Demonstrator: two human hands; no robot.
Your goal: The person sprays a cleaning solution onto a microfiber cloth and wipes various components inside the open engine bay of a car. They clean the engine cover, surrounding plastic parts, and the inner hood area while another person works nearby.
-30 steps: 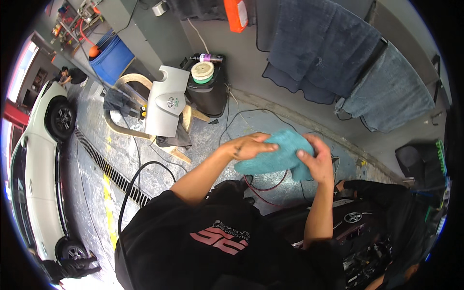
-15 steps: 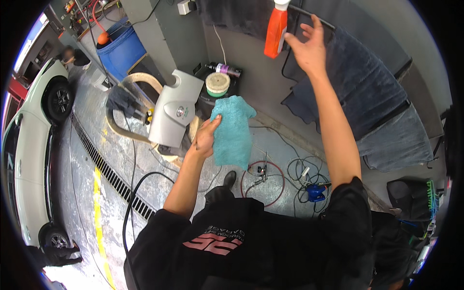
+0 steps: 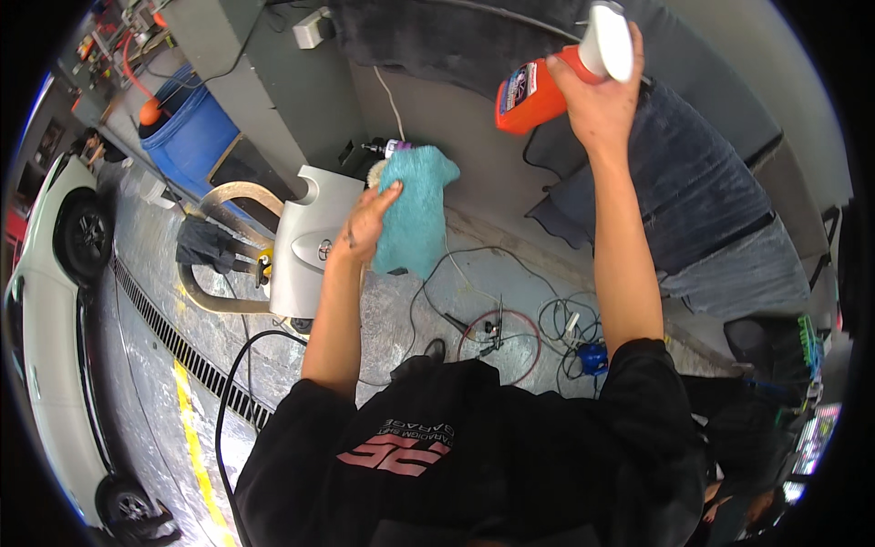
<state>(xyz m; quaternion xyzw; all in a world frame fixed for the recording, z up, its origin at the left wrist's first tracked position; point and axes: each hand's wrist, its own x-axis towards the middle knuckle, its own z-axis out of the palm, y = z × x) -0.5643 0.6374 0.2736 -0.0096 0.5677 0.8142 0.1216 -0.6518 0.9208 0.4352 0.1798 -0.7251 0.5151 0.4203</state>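
My right hand (image 3: pixel 603 105) is wrapped round an orange spray bottle (image 3: pixel 536 96) with a white trigger head, which it holds tilted at the upper right. The bottle is close to dark towels (image 3: pixel 702 173) hung on the wall. My left hand (image 3: pixel 363 226) grips a folded teal microfibre cloth (image 3: pixel 412 214), its thumb lying on top. The cloth hangs in front of a silver car engine cover (image 3: pixel 314 242) and partly hides a bottle with a purple label (image 3: pixel 396 147) and a round pale pad (image 3: pixel 375 173).
A wooden-rimmed stand (image 3: pixel 219 307) sits beside the silver cover. Cables, a red hose (image 3: pixel 538 342) and a blue tool (image 3: pixel 592 358) lie on the floor near my feet. A blue barrel (image 3: pixel 191 137) stands at the far left, and a white car (image 3: pixel 59 346) is parked left of a floor drain (image 3: pixel 182 337).
My right hand has closed round the spray bottle, which is now tilted and away from its hanging place. My left hand and the cloth have shifted left and up in the view.
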